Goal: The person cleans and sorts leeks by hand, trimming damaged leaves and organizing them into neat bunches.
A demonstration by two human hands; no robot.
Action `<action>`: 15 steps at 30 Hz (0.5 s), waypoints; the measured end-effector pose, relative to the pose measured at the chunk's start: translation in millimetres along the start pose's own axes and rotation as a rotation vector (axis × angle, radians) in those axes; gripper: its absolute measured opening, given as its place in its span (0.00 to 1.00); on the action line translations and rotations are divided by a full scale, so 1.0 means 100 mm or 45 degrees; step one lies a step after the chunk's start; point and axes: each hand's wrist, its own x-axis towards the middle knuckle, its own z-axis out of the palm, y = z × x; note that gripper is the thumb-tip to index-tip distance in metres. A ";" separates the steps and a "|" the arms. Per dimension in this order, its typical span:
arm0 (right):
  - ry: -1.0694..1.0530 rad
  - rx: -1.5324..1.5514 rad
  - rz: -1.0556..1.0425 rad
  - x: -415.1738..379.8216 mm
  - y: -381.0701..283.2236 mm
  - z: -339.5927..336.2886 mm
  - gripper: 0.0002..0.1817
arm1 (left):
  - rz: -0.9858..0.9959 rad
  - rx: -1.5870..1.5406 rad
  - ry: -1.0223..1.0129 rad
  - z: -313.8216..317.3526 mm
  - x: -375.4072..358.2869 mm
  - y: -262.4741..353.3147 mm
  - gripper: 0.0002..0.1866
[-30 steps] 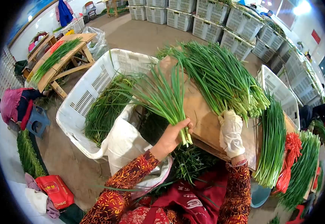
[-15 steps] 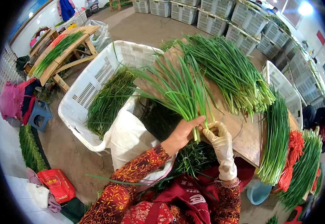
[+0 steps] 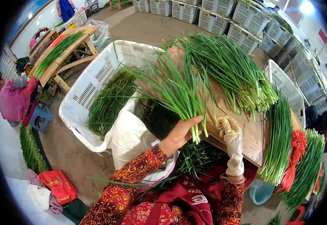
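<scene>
A loose bunch of garlic chives [image 3: 184,99], white stem ends downward, is gripped near its base by my bare left hand [image 3: 179,134]. My right hand [image 3: 229,129], in a pale thin glove, is just right of the stems with its fingers curled in a pinch. A thin chive blade [image 3: 212,107] runs down to those fingertips. Both hands are at the near edge of a wooden board [image 3: 248,138]. On the board lies a big pile of chives [image 3: 231,75], with stem ends toward the right.
To the left stands a white crate [image 3: 84,93] with loose greens, a white sack [image 3: 131,138] beside it. Chive bundles [image 3: 278,135] and red ties [image 3: 294,157] lie at right. A blue basin [image 3: 261,193] sits below. A co-worker [image 3: 15,97] sits far left; stacked crates [image 3: 216,24] line the back.
My right hand has moved right, away from the stem ends in my left hand. The left hand has shifted slightly left with the bunch. The co-worker has shifted posture.
</scene>
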 end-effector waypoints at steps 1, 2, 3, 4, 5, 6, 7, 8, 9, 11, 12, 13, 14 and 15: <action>0.024 -0.030 -0.001 0.03 -0.01 -0.03 0.11 | -0.001 0.000 0.000 -0.02 -0.01 0.02 0.12; 0.030 -0.031 -0.006 0.07 0.03 -0.07 0.11 | -0.011 -0.024 -0.153 -0.04 -0.02 0.07 0.12; 0.150 -0.257 -0.171 0.12 0.05 -0.07 0.11 | -0.020 -0.049 -0.309 -0.04 -0.01 0.09 0.13; 0.269 -0.484 -0.335 0.15 0.04 -0.07 0.11 | 0.048 -0.142 -0.182 0.02 -0.03 0.09 0.13; 0.264 -0.569 -0.361 0.17 -0.03 -0.11 0.13 | 0.063 -0.203 -0.300 -0.05 0.01 0.10 0.13; 0.267 -0.570 -0.365 0.22 -0.06 -0.09 0.13 | 0.078 -0.262 -0.415 -0.08 0.02 0.16 0.13; 0.303 -0.830 -0.373 0.27 -0.08 -0.08 0.14 | 0.118 -0.307 -0.492 -0.04 -0.03 0.23 0.11; 0.339 -1.089 -0.378 0.33 -0.08 -0.06 0.17 | 0.121 -0.304 -0.497 -0.06 -0.02 0.24 0.11; 0.348 -1.282 -0.421 0.42 -0.02 -0.03 0.21 | 0.129 -0.336 -0.540 -0.10 0.01 0.25 0.12; 0.266 -1.454 -0.466 0.55 0.06 0.02 0.18 | 0.118 -0.376 -0.531 -0.08 -0.01 0.29 0.20; 0.260 -1.556 -0.520 0.61 0.14 0.03 0.17 | 0.150 -0.345 -0.491 -0.09 -0.03 0.32 0.25; 0.194 -1.486 -0.565 0.64 0.20 0.03 0.14 | 0.259 -0.313 -0.387 -0.06 -0.07 0.37 0.20; 0.117 -1.458 -0.612 0.62 0.24 0.08 0.12 | 0.364 -0.283 -0.277 -0.05 -0.12 0.43 0.15; -0.065 -1.525 -0.345 0.52 0.09 0.21 0.10 | 0.470 -0.155 -0.206 -0.13 -0.10 0.51 0.14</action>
